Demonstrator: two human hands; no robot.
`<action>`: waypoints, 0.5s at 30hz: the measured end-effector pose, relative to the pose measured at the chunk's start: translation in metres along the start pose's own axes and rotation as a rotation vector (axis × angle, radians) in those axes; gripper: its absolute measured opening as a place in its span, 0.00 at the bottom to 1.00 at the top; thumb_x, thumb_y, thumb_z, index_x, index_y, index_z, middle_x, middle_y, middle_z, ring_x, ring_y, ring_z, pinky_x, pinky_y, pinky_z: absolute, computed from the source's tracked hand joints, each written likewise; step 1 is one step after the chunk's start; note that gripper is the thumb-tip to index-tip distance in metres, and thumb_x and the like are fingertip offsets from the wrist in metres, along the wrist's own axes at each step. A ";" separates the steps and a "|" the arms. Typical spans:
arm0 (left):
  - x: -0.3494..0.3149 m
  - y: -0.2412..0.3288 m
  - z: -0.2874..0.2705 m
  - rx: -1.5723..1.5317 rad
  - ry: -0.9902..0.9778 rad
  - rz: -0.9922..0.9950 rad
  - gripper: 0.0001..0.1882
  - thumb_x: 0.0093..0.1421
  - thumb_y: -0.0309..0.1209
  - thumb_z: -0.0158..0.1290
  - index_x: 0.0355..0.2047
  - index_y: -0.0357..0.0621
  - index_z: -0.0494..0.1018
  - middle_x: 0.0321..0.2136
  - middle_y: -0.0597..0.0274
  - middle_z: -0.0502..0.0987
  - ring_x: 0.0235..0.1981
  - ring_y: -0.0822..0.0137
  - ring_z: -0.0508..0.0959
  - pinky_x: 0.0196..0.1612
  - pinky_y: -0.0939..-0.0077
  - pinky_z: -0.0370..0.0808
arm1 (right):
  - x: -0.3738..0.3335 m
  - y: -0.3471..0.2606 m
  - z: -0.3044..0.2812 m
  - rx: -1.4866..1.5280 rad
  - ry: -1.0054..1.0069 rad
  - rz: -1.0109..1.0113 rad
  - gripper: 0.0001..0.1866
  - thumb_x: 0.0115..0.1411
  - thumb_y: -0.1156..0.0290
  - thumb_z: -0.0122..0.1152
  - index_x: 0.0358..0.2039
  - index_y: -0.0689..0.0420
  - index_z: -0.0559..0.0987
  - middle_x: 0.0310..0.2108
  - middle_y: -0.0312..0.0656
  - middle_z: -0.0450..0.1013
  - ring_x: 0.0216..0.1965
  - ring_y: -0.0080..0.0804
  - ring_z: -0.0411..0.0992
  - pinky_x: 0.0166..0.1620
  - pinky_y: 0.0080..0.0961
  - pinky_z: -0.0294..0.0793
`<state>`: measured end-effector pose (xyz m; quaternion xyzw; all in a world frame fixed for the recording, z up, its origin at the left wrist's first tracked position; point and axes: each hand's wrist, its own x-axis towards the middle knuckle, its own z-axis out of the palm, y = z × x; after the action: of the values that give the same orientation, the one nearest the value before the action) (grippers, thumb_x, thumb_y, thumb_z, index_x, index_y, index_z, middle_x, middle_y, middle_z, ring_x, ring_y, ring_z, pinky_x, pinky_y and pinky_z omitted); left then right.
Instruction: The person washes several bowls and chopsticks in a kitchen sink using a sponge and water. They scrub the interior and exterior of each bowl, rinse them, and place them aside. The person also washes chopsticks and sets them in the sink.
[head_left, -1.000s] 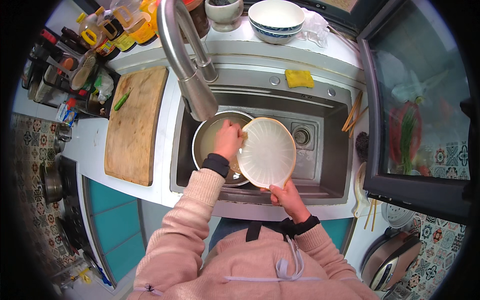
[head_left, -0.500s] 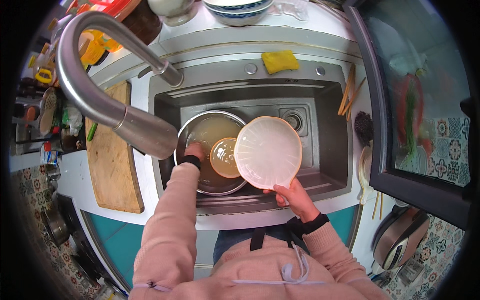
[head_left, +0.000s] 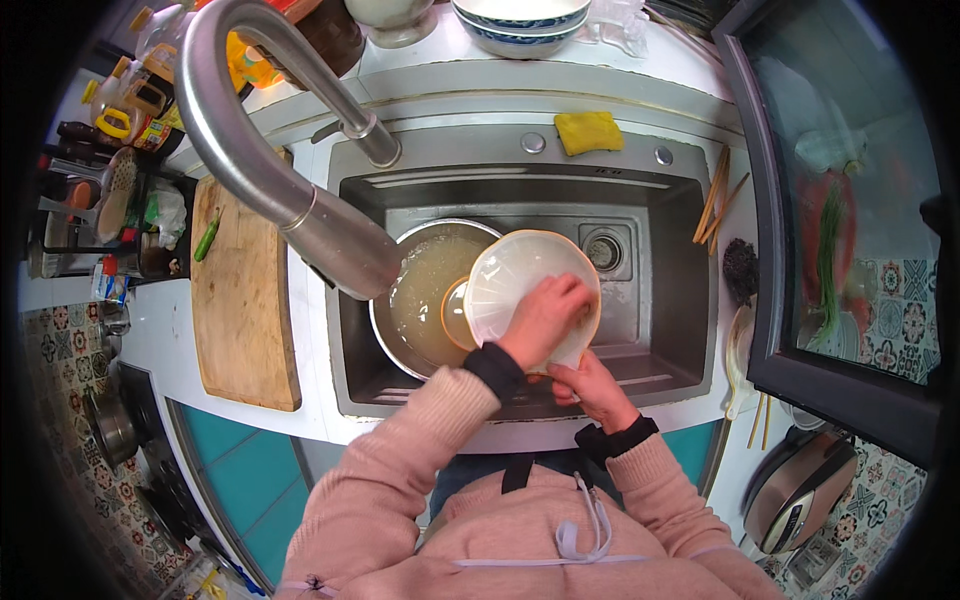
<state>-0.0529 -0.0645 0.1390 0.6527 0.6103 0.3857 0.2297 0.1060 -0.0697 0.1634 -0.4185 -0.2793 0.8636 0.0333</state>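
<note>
Counter (head_left: 155,325) space with a white top is running around a dark grey metal sink (head_left: 662,300), which is filling the middle of the scene. At the far left of this sink, a brushed-metal faucet (head_left: 245,155) is arching up and over toward the near side. Farther left, a wooden cutting board (head_left: 245,320) is lying flat. A round metal pan (head_left: 450,228) is standing in the left half of the sink and holding cloudy water. To its right, a pale dish (head_left: 505,275) with an orange rim is being held over the sink, hiding part of the pan. The right hand (head_left: 592,388) is grasping the dish by its near edge. The left hand (head_left: 545,320) is crossing the inside of the dish, its fingers curling and blurring; whether they are pinching anything, I cannot tell. A smaller bowl (head_left: 457,322) is sitting in the cloudy water, partly showing. On the right, wooden chopsticks (head_left: 713,195) are lying beside the sink. A yellow cloth (head_left: 588,132) is resting on the far ledge, a dark scourer (head_left: 741,272) is sitting nearer the chopsticks, and a green chilli (head_left: 207,238) is lying on the board's left side.
</note>
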 end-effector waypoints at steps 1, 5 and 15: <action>0.013 -0.012 -0.001 0.076 0.034 0.033 0.09 0.53 0.27 0.56 0.36 0.46 0.75 0.40 0.59 0.73 0.42 0.55 0.75 0.44 0.64 0.75 | -0.003 -0.001 0.000 0.001 0.001 0.007 0.15 0.63 0.77 0.50 0.50 0.60 0.67 0.34 0.43 0.75 0.18 0.14 0.58 0.20 0.13 0.59; 0.025 -0.060 -0.020 0.330 0.008 -0.023 0.09 0.54 0.30 0.52 0.36 0.49 0.73 0.39 0.61 0.70 0.41 0.55 0.72 0.42 0.62 0.76 | -0.014 -0.002 0.000 0.044 0.007 0.012 0.15 0.64 0.77 0.49 0.51 0.61 0.66 0.34 0.43 0.75 0.19 0.13 0.57 0.20 0.13 0.59; -0.041 -0.059 -0.023 0.228 -0.012 -0.541 0.09 0.54 0.25 0.56 0.37 0.42 0.73 0.35 0.51 0.73 0.35 0.51 0.76 0.41 0.61 0.74 | -0.004 0.009 0.010 0.027 0.036 -0.015 0.15 0.63 0.77 0.51 0.51 0.60 0.67 0.33 0.40 0.74 0.18 0.14 0.56 0.20 0.13 0.56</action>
<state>-0.1056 -0.0993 0.0979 0.4900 0.8003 0.2354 0.2528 0.1028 -0.0834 0.1664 -0.4312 -0.2703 0.8593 0.0505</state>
